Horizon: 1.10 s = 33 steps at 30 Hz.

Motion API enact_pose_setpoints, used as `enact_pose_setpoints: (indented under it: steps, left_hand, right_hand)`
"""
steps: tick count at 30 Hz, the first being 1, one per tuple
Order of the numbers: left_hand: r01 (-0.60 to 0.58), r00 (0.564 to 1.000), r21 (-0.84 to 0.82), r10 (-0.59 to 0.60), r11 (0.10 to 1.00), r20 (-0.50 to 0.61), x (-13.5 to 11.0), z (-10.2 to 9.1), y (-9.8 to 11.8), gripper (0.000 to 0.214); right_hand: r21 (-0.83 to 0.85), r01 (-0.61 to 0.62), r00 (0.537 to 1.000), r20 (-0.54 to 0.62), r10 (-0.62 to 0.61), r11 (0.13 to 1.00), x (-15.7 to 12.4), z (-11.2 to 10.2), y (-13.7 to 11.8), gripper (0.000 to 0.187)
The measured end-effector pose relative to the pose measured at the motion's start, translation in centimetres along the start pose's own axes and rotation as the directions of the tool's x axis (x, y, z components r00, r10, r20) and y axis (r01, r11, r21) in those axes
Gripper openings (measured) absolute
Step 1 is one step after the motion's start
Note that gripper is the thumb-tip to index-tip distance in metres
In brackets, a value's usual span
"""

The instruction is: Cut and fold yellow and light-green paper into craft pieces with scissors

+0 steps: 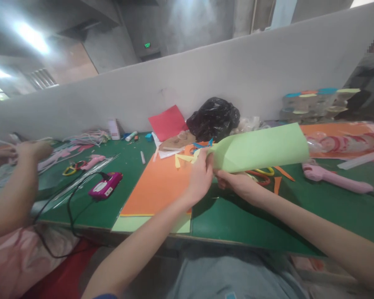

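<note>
A light green sheet of paper point(262, 147), curved over at its left end, is held up above the table between my two hands. My left hand point(202, 176) is closed on its left end, thumb and fingers pinching it. Close beside it, my right hand point(237, 185) grips the lower left edge from below. Just under the sheet lie scissors point(264, 171), their handles partly covered. Orange paper scraps point(277, 185) lie to their right, and yellow paper strips point(183, 159) sit just beyond my left hand.
Orange sheets point(157, 187) lie left of my hands. A black plastic bag point(213, 118) and red paper point(168, 122) stand behind. A pink glue gun point(336, 178) lies right, a purple power strip point(106, 185) left. Another person's hand point(34, 150) works at the far left.
</note>
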<state>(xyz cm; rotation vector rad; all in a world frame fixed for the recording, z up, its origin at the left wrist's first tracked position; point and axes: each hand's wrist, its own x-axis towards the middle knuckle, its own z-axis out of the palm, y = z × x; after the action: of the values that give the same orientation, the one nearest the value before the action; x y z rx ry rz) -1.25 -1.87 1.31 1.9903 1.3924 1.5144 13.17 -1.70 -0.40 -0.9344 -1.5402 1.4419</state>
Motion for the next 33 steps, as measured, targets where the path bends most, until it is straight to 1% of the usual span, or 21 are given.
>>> enact_pose_setpoints:
  steps: [6,14,19,21,25,27,29,30,32,33]
  left_hand:
    - [-0.008,1.0,0.011,0.008,1.0,-0.016,0.2,-0.3,0.0,0.018]
    - [-0.072,0.997,0.029,0.071,0.997,0.024,0.4,-0.4,-0.1,0.018]
    - [-0.075,0.997,0.043,0.075,0.996,-0.004,0.8,-0.6,-0.2,0.018]
    - [-0.079,0.997,0.051,0.079,0.996,-0.012,1.0,-0.6,-0.2,0.017]
    - [-0.045,0.997,0.12,0.053,0.992,-0.064,1.3,-0.9,-0.5,0.016]
    - [-0.025,0.995,0.129,0.037,0.991,-0.092,1.4,-1.0,-0.6,0.017]
    - [-0.005,0.995,0.086,0.014,0.996,-0.098,1.4,-1.0,-0.7,0.017]
    - [0.015,0.996,0.033,-0.012,0.999,-0.086,1.4,-1.0,-0.7,0.018]
    - [0.096,0.994,-0.136,-0.102,0.986,-0.035,1.5,-1.0,-0.5,0.022]
    - [0.155,0.987,-0.233,-0.158,0.96,0.005,1.5,-0.9,-0.5,0.026]
  right_hand:
    - [-0.14,0.002,1.0,0.009,-0.001,0.99,-0.2,-0.2,-0.3,0.04]
    - [-0.164,-0.02,1.0,-0.022,0.016,0.986,-0.2,-0.1,-0.4,0.043]
    - [-0.186,-0.065,0.996,-0.073,0.052,0.98,0.0,-0.5,-0.6,0.044]
    - [-0.199,-0.057,0.996,-0.076,0.043,0.978,0.1,-0.7,-0.6,0.046]
    - [-0.103,0.028,0.997,-0.065,-0.035,0.994,0.4,-0.9,-0.7,0.046]
    - [-0.053,0.051,0.996,-0.067,-0.054,0.997,0.6,-0.9,-0.8,0.046]
    - [-0.032,0.045,0.996,-0.074,-0.047,0.998,0.8,-1.0,-0.8,0.046]
    - [-0.029,0.032,0.995,-0.089,-0.034,0.999,0.9,-1.2,-0.7,0.046]
    - [-0.035,0.004,0.994,-0.112,-0.008,0.999,1.1,-1.5,-0.6,0.047]
    - [-0.036,-0.002,0.993,-0.12,-0.002,0.999,1.3,-1.8,-0.6,0.046]
